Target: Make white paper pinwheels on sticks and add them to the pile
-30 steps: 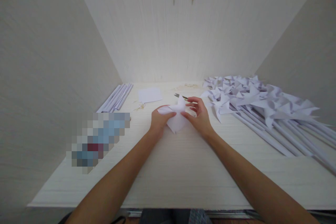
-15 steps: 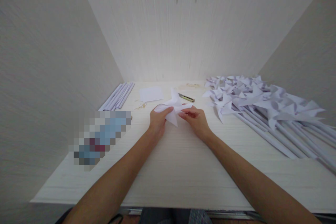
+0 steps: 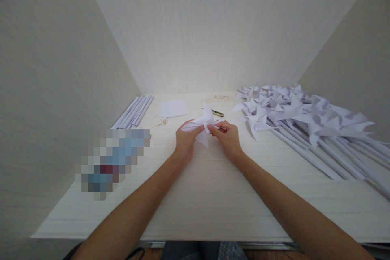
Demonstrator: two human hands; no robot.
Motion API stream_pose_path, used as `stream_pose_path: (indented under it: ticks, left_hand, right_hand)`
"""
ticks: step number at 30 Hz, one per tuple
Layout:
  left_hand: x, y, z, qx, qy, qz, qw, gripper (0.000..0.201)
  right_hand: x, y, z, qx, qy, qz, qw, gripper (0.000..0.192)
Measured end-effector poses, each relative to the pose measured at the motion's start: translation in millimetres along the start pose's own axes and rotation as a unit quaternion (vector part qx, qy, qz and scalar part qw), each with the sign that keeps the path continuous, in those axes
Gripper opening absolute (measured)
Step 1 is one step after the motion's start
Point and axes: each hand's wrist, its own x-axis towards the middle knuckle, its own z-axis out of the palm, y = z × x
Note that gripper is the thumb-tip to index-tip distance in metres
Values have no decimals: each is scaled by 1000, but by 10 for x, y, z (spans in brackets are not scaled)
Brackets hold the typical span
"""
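Between my two hands, above the middle of the table, is a white paper pinwheel (image 3: 207,114) with folded, pointed blades. My left hand (image 3: 185,140) grips its left side, the thumb pressed near the centre. From the right, my right hand (image 3: 228,137) pinches the paper close to the centre with thumb and fingers. The fingers of both hands partly cover the pinwheel's middle. Just behind it lies a utility knife (image 3: 217,113). A flat white sheet of paper (image 3: 173,109) rests on the table behind my left hand.
Many finished-looking paper pinwheels on rolled paper sticks (image 3: 304,118) are heaped at the right. Rolled paper tubes (image 3: 134,111) lie at the back left, with a pixelated blue object (image 3: 122,158) in front. Small tan scraps (image 3: 163,122) sit near the sheet. Walls enclose the table (image 3: 195,207).
My right thumb has moved in to the pinwheel's centre, and a right-hand blade now appears folded inward. My left hand keeps its grip. The view has shifted slightly.
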Motion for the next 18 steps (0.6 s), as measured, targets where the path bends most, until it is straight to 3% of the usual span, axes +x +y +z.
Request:
stream_pose_path:
  ticks: [18]
  left_hand:
    - [-40,31,19,10,0,-5,1000,40]
  right_hand:
    - [-8,18,20,-11,17,-14,1000,25]
